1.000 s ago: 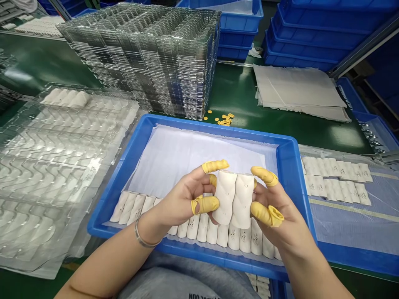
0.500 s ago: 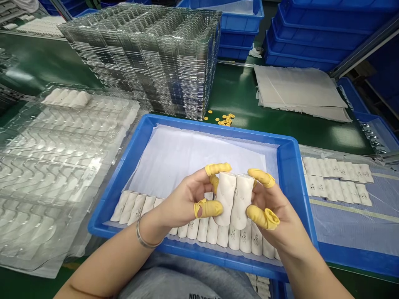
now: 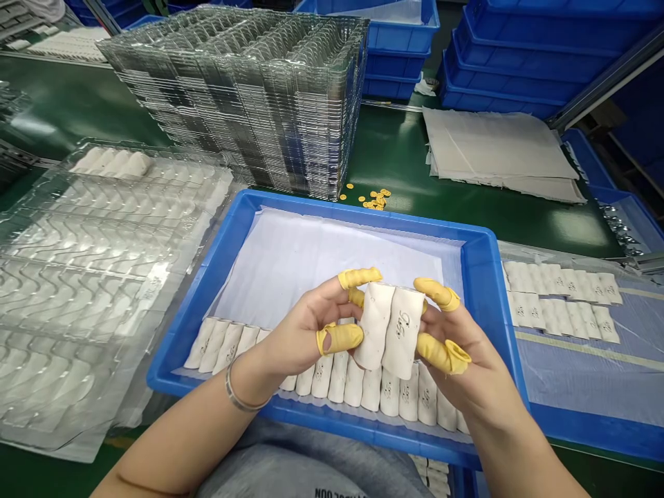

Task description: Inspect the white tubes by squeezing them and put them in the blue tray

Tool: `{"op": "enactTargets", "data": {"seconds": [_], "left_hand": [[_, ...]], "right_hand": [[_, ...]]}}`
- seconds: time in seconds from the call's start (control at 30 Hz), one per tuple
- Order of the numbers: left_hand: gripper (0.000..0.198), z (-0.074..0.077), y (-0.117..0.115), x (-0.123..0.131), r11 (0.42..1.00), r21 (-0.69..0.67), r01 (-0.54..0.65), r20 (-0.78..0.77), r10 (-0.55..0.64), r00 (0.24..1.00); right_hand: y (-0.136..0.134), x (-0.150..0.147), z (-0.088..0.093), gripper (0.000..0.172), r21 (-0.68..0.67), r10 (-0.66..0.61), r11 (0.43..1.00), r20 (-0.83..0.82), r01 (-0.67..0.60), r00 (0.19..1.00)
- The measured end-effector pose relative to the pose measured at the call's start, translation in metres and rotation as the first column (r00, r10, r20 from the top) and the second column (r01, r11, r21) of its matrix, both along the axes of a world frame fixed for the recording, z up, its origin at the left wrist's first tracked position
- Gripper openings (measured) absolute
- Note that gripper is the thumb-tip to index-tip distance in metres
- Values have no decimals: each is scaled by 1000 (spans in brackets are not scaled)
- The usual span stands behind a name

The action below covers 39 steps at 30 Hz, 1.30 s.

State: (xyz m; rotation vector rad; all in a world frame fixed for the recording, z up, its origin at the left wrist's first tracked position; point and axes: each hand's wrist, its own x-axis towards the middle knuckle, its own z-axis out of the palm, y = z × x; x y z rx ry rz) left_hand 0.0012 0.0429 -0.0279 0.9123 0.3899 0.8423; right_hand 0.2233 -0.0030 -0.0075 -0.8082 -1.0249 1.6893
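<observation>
My left hand (image 3: pixel 316 321) and my right hand (image 3: pixel 454 335), both with yellow finger cots, hold two white wavy cylinders side by side above the blue tray. The left cylinder (image 3: pixel 374 325) shows a plain face with small specks, between my left thumb and fingers. On the right cylinder (image 3: pixel 403 332), black script faces me, and my right thumb and fingers grip its side. Below them, a row of similar white cylinders (image 3: pixel 337 377) lies along the near side of the blue tray (image 3: pixel 321 423). My wrists partly hide that row.
Clear plastic trays (image 3: pixel 104 277) lie at left, with several white pieces at the far end. A tall stack of clear trays (image 3: pixel 249 104) stands behind. Yellow finger cots (image 3: pixel 377 200) are scattered near grey sheets (image 3: pixel 498 149). More cylinders (image 3: pixel 565 304) sit at right.
The two cylinders have turned in my fingers, so script now faces me on the right one. My left thumb has shifted slightly left. The tray has stayed put.
</observation>
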Motion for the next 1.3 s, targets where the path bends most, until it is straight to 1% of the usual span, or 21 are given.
{"op": "enactTargets", "data": {"seconds": [0.13, 0.23, 0.53, 0.77, 0.97, 1.13, 1.3], "left_hand": [[60, -1, 0, 0, 1000, 30, -3, 5, 3, 1000], [65, -3, 0, 0, 1000, 23, 11, 6, -11, 1000], [65, -2, 0, 1, 1000, 21, 23, 36, -24, 999], [62, -2, 0, -1, 1000, 14, 9, 14, -10, 1000], [56, 0, 0, -1, 999, -31, 25, 18, -25, 1000], [53, 0, -1, -1, 999, -34, 0, -15, 0, 1000], [57, -3, -2, 0, 1000, -6, 0, -10, 0, 1000]], "right_hand": [[0, -1, -2, 46, 50, -67, 997, 75, 63, 995], [0, -3, -3, 50, 53, -91, 995, 80, 87, 993], [0, -4, -3, 50, 21, -46, 999, 42, 45, 998], [-1, -1, -2, 48, 32, -38, 999, 50, 37, 998], [0, -2, 2, 43, -30, -24, 999, 1, 24, 1000], [0, 0, -3, 42, -21, -51, 998, 54, 52, 997], [-2, 1, -5, 43, -8, -32, 999, 70, 32, 997]]}}
